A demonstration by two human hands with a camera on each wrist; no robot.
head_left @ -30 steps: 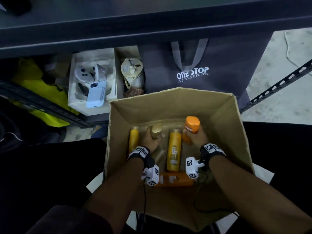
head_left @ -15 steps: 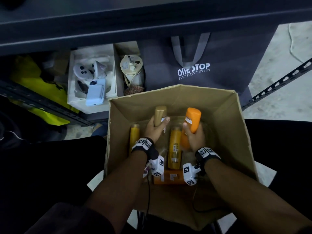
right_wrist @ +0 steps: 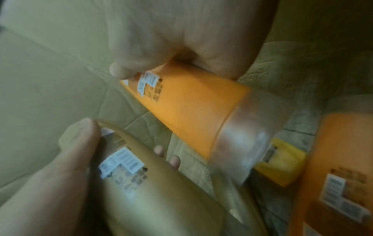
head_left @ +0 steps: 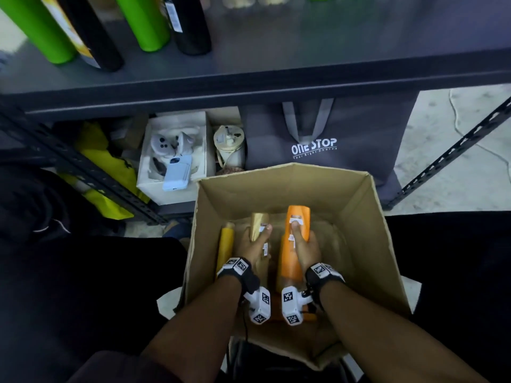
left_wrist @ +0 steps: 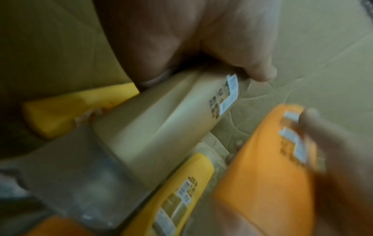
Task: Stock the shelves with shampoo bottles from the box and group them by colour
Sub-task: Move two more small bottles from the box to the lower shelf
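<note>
Inside the open cardboard box (head_left: 367, 244) my left hand (head_left: 253, 244) grips a gold shampoo bottle (head_left: 258, 221) (left_wrist: 161, 121) (right_wrist: 153, 196), thumb along its side. Beside it my right hand (head_left: 305, 248) grips an orange bottle (head_left: 293, 250) (right_wrist: 187, 108) with a clear cap, its base pointing away from me. Both bottles are raised off the box floor. A yellow bottle (head_left: 226, 244) (left_wrist: 66, 108) lies along the box's left wall. Another yellow bottle (left_wrist: 181, 191) and an orange one (right_wrist: 339, 159) lie on the bottom.
The dark shelf (head_left: 304, 56) runs across above the box, with green bottles (head_left: 143, 20) and black bottles (head_left: 190, 23) standing at its left. Under it sit a white box of devices (head_left: 174, 158), a jar (head_left: 229, 145) and a grey "ONE STOP" bag (head_left: 331, 139).
Both hands have lifted their bottles higher out of the box bottom. My head has tilted up, bringing the shelf top and its green and black bottles into view.
</note>
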